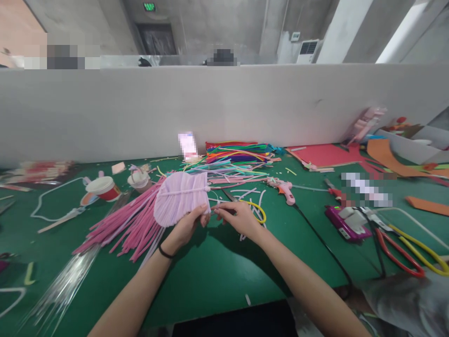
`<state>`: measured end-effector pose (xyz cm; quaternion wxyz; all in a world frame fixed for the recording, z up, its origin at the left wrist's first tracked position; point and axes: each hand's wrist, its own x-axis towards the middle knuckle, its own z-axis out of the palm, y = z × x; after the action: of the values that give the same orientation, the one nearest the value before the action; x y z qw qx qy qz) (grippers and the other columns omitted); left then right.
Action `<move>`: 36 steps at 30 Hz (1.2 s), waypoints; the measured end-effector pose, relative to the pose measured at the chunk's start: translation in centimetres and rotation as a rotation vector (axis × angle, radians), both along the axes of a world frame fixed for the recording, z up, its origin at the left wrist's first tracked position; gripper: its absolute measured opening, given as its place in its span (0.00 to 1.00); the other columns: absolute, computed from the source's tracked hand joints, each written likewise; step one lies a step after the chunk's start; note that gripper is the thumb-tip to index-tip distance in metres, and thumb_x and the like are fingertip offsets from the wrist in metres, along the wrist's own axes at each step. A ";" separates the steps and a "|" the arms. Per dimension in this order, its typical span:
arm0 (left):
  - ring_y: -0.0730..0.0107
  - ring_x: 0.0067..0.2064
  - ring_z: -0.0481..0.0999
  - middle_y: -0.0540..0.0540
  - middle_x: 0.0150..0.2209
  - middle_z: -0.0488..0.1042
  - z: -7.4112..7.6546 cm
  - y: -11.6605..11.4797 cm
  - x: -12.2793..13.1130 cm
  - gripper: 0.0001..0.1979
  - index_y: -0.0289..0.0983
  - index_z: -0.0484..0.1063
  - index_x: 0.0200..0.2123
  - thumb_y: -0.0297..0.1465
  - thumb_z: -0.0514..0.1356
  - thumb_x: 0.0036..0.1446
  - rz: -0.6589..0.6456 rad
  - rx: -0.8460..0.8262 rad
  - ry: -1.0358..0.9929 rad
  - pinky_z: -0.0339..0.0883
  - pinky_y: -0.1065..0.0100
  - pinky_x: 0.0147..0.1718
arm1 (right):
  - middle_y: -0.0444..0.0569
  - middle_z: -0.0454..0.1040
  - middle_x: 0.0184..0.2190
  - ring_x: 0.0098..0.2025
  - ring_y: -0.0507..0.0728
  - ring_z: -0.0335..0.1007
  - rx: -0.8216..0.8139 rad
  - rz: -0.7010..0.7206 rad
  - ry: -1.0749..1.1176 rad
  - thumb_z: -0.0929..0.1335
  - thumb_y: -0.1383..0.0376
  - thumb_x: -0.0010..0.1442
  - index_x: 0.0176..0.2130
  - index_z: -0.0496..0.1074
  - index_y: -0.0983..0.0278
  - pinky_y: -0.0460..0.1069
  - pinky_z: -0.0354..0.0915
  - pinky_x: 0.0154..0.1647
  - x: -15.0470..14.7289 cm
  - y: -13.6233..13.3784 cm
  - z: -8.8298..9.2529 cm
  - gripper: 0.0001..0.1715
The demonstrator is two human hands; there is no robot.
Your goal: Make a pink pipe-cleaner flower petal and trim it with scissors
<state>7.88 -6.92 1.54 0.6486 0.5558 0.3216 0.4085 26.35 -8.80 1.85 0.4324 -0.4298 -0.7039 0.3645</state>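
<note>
My left hand point(192, 223) grips the lower right edge of a lilac leaf-shaped piece point(175, 199) made of fuzzy pipe cleaners laid side by side, with a rib across its middle. Just right of that edge, the fingertips of my right hand point(242, 216) are pinched together; what is between them is too small to tell. A thin pale strand point(216, 195) curves between the piece and these fingers. Behind my right hand lie yellow-handled scissors point(261, 213), partly hidden, among lilac pipe cleaner offcuts point(258, 194). A bundle of pink pipe cleaners point(119, 222) spreads under the leaf and to its left.
Multicoloured pipe cleaners point(238, 153) are piled at the back. A pink glue gun point(286, 189) lies to the right, its black cord point(319, 238) running forward. Further right are a purple power strip point(345, 224) and red-handled scissors point(396, 255). Paper cups point(105, 188) stand at left.
</note>
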 end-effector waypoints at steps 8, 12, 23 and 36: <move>0.69 0.27 0.62 0.49 0.20 0.63 0.1 -0.2 -0.2 0.23 0.39 0.66 0.15 0.42 0.54 0.60 -0.036 0.011 0.114 0.58 0.67 0.32 | 0.44 0.77 0.25 0.23 0.50 0.70 0.045 -0.026 -0.068 0.65 0.60 0.63 0.35 0.78 0.62 0.43 0.63 0.28 0.0 0.2 -0.2 0.13; 0.67 0.27 0.62 0.48 0.19 0.62 -0.2 -0.3 -0.1 0.24 0.40 0.65 0.14 0.44 0.55 0.59 0.010 0.030 0.153 0.59 0.67 0.31 | 0.44 0.76 0.24 0.26 0.51 0.71 0.130 -0.020 -0.127 0.64 0.60 0.65 0.34 0.78 0.61 0.44 0.62 0.30 0.1 0.2 -0.1 0.14; 0.68 0.26 0.61 0.49 0.19 0.62 -0.2 -0.1 0.0 0.23 0.40 0.65 0.15 0.43 0.55 0.59 -0.012 0.055 0.190 0.59 0.67 0.30 | 0.44 0.77 0.25 0.27 0.52 0.71 0.193 -0.036 -0.228 0.64 0.62 0.65 0.31 0.77 0.61 0.46 0.61 0.34 0.5 0.4 -0.4 0.14; 0.73 0.21 0.57 0.52 0.16 0.61 -1.1 1.2 0.0 0.20 0.38 0.67 0.14 0.35 0.60 0.57 0.147 -0.084 0.162 0.53 0.69 0.24 | 0.48 0.78 0.37 0.38 0.54 0.76 -0.047 -0.093 0.278 0.70 0.59 0.57 0.52 0.69 0.60 0.49 0.71 0.38 -0.4 0.7 -1.5 0.23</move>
<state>7.91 -5.74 0.46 0.6115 0.5345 0.4296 0.3948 25.96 -8.13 0.32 0.5319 -0.4173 -0.6077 0.4167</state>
